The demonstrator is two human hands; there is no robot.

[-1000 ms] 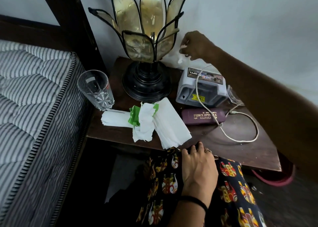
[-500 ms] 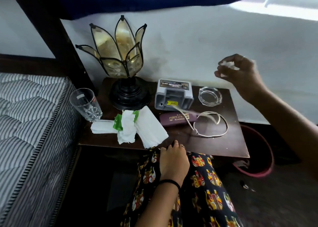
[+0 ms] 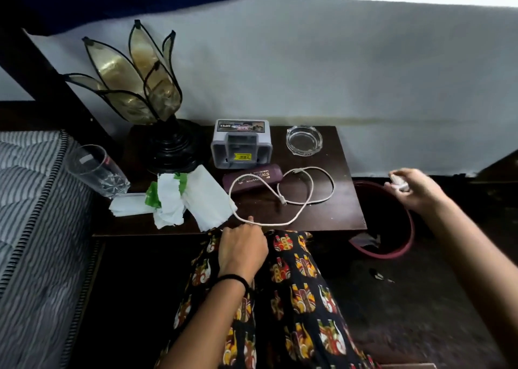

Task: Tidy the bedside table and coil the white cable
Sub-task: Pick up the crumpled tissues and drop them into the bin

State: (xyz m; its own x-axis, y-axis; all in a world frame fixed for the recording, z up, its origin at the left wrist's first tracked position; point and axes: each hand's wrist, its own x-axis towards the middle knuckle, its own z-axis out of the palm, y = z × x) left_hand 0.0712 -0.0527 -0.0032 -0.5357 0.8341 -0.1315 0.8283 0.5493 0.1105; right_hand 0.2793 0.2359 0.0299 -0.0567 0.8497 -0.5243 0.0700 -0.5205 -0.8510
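The white cable (image 3: 304, 203) lies in loose loops on the dark wooden bedside table (image 3: 344, 158), partly over a maroon glasses case (image 3: 259, 176). My left hand (image 3: 242, 247) rests at the table's front edge on my patterned knee, one fingertip touching the cable's nearest loop. My right hand (image 3: 412, 190) is off the table's right side, above a red-rimmed bin (image 3: 403, 249), pinching a small crumpled white scrap (image 3: 398, 182). White and green paper tissues (image 3: 179, 200) lie crumpled at the front left of the table.
A petal-shaped lamp (image 3: 145, 88) stands at the back left on a black base. A drinking glass (image 3: 96, 171) sits at the left edge by the striped mattress (image 3: 33, 214). A grey box (image 3: 241, 143) and a glass ashtray (image 3: 304, 140) stand at the back.
My right hand carried the white scrap from behind the grey box, out to the right and down over the bin. The cable slid off the box into loops on the table.
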